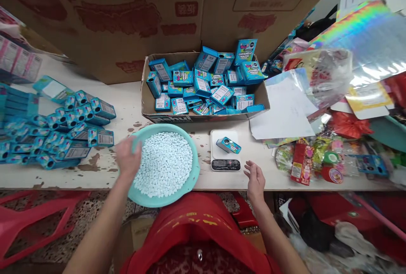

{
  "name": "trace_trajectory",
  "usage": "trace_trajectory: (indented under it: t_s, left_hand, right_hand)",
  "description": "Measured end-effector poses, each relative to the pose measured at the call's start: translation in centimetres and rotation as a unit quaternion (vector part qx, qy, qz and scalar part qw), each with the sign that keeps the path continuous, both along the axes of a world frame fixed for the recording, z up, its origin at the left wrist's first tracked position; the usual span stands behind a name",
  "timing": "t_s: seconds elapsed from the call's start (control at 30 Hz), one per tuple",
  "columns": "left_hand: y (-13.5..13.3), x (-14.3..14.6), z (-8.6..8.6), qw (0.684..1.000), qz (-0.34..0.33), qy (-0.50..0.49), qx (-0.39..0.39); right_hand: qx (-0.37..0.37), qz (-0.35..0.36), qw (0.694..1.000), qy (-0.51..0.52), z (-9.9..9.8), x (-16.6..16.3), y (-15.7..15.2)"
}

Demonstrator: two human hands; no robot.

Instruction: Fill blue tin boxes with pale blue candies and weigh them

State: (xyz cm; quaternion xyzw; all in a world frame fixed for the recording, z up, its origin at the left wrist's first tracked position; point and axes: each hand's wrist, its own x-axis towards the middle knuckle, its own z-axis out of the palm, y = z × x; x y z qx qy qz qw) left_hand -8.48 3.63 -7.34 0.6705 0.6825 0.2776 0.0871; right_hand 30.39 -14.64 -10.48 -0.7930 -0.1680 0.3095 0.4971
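Note:
A teal bowl (192, 179) full of small pale blue candies (165, 164) sits at the table's front edge. My left hand (127, 158) is at the bowl's left rim, its fingers motion-smeared. My right hand (255, 179) hovers open and empty at the table edge, just right of a small white kitchen scale (218, 152). One small blue candy box (228, 145) lies on its side on the scale.
An open cardboard tray (147, 96) holds several blue candy boxes behind the bowl. Stacked blue boxes (63, 138) lie at the left. Paper sheets, wrapped sweets and holographic packaging (317, 109) crowd the right. A large carton (127, 20) walls the back.

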Motion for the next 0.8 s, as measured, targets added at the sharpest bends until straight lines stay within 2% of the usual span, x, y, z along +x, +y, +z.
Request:
trace_trajectory:
  t_s: [0.07,0.1,0.23,0.33,0.47,0.6,0.67,0.8]
  left_hand:
    - [-1.3,3.9,-0.6,0.994,-0.095,-0.033,-0.048]
    - [-1.9,5.6,-0.8,0.989,-0.122,-0.046,-0.069]
    - [-3.3,10.0,-1.4,0.977,-0.163,-0.079,-0.113]
    - [-3.5,10.7,-1.3,0.973,-0.177,-0.076,-0.129]
    - [-3.6,9.8,-1.5,0.970,-0.188,-0.037,-0.150]
    - [-4.8,9.2,-2.2,0.949,-0.230,0.006,-0.216]
    - [-5.6,9.1,-2.6,0.944,-0.197,-0.034,-0.261]
    - [-5.9,8.6,-2.8,0.918,-0.049,-0.223,-0.325]
  right_hand:
    - [-0.001,-0.001,1.000,0.003,-0.2,-0.3,-0.1]
    - [-0.001,0.001,1.000,0.003,-0.3,-0.4,0.0]
    - [0.010,0.027,1.000,-0.008,0.1,-0.5,1.1]
    - [0.026,0.059,0.998,-0.010,0.5,-0.7,2.9]
    - [0.038,0.091,0.995,0.007,0.6,-1.1,5.0]
    - [0.038,0.098,0.994,0.006,0.1,-1.3,5.4]
    - [0.036,0.097,0.995,-0.007,-0.1,-1.2,5.2]
    - [0.035,0.098,0.994,-0.039,0.0,-0.9,5.0]
